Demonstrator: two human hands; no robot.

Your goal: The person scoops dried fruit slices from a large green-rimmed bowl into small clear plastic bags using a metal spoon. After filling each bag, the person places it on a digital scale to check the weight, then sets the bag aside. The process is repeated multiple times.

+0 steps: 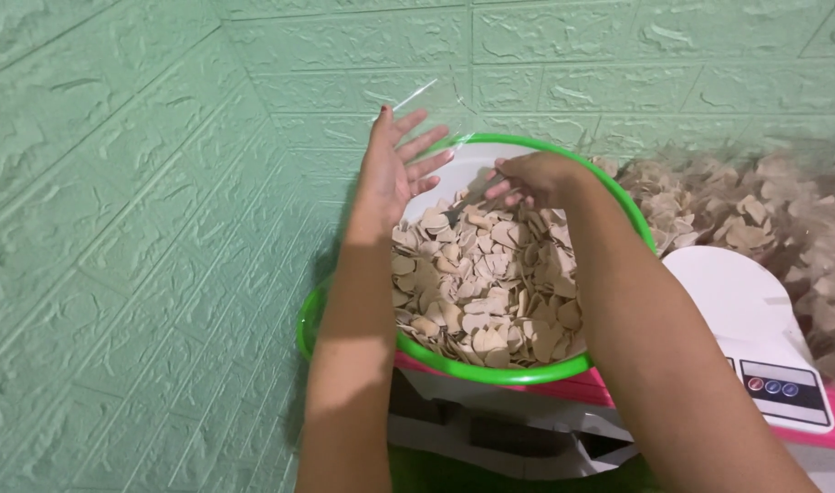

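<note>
A round bowl with a green rim is filled with several thin beige heart-shaped chips. My left hand is raised over the bowl's far left side, fingers spread, touching a clear plastic bag that stands up behind it. My right hand is curled over the far side of the bowl and grips a thin metal utensil whose tip dips into the chips.
A white digital kitchen scale sits to the right on a pink surface. Behind it lies a large loose heap of the same chips. A green embossed brick-pattern wall closes the left and back.
</note>
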